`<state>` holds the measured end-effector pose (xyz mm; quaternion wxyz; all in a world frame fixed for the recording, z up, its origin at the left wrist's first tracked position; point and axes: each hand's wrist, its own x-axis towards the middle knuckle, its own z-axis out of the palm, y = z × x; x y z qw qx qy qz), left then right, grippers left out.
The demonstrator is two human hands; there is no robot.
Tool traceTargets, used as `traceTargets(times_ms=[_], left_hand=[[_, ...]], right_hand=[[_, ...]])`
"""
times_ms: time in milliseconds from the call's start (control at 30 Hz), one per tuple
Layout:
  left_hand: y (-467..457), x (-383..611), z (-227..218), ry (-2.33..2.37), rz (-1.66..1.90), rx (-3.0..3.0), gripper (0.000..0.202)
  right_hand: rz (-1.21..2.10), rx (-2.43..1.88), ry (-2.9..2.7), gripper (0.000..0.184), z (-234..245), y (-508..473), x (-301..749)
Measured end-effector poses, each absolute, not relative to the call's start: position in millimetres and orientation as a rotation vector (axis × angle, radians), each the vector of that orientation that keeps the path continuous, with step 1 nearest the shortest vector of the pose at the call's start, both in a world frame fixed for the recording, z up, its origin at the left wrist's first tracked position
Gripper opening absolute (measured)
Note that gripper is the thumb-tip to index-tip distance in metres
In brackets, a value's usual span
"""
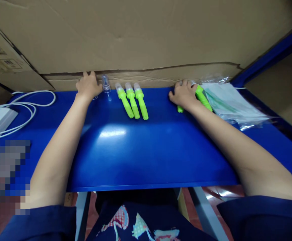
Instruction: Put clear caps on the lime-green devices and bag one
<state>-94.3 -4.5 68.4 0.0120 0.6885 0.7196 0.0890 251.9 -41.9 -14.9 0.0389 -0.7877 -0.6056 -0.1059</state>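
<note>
My left hand (pixel 88 85) is at the back of the blue table, fingers curled over a clear plastic cap whose rim just shows under the palm. Beside it a clear, tapered cap (pixel 106 83) stands upright. To the right, three lime-green handled tools with clear caps (pixel 131 100) lie side by side, capped ends toward the cardboard. My right hand (pixel 185 93) is closed over a similar lime-green tool (pixel 180 109), mostly hidden by the fingers. More lime-green tools (pixel 203 98) lie just right of that hand.
Clear plastic bags with white and green contents (pixel 231 102) lie at the right. A cardboard wall (pixel 141 36) borders the back of the blue table (pixel 141 154). At the left are a coiled white cable (pixel 32 110), a white packet (pixel 2 120) and a pixelated object.
</note>
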Motion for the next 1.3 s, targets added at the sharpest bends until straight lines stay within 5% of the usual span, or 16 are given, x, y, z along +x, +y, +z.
traceTargets(times_ms=[200,500,733,1300], left_hand=[[-1,-100,67,2.127,0.273,2.111,0.119],[0,-99,72,2.19,0.141,2.006,0.137],[-12,-90,83,2.218,-0.11,2.125,0.059],[-18,-79,94,2.064,-0.625,2.226,0.036]], right_hand=[[-0.326,-2.303,-1.84,0.059,-22,-37,259],[-0.327,-2.209,-1.871,0.054,-20,-41,255],[-0.225,-2.144,-1.927,0.05,-16,-44,247],[-0.231,-2.227,-1.84,0.055,-8,-49,239]])
